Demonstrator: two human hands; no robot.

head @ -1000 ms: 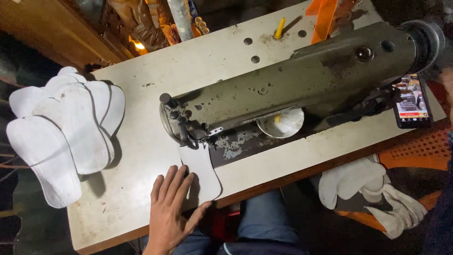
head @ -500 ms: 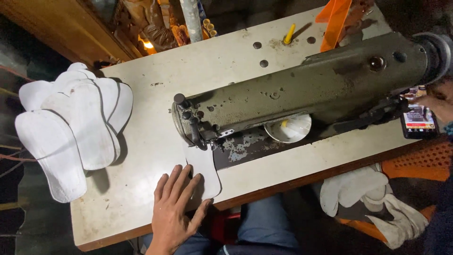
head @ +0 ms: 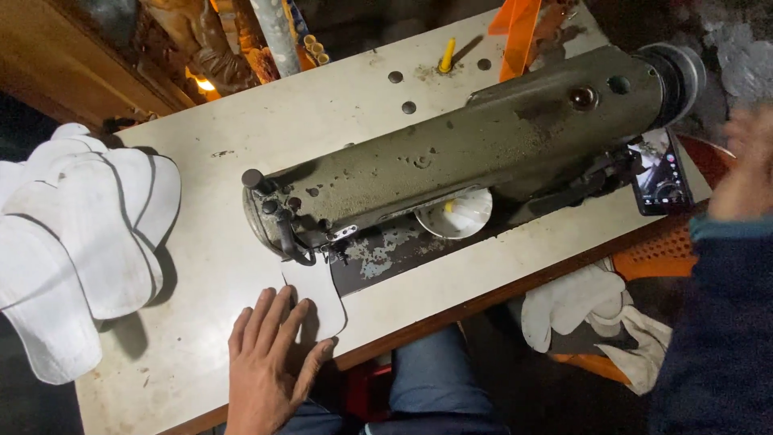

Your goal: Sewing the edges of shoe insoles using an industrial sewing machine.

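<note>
My left hand (head: pixel 270 362) lies flat with fingers spread on the near end of a white sole-shaped piece (head: pixel 324 304). The piece's far end sits under the needle end (head: pixel 310 242) of an olive-green sewing machine (head: pixel 483 145). My right hand (head: pixel 745 165) is blurred at the right edge, raised beside a dark phone (head: pixel 660 173) that lies at the machine's right end. A dark blue sleeve covers that arm. I cannot tell whether the right hand holds anything.
The machine stands on a worn cream table (head: pixel 209 137). A pile of white sole-shaped pieces (head: pixel 80 234) overhangs the table's left edge. More white pieces (head: pixel 580 302) lie on an orange stool at lower right. A yellow peg (head: pixel 447 55) stands at the back.
My right hand has left the phone and risen, now blurred at the right edge. The left hand stays flat on the white piece. The camera has shifted closer.
</note>
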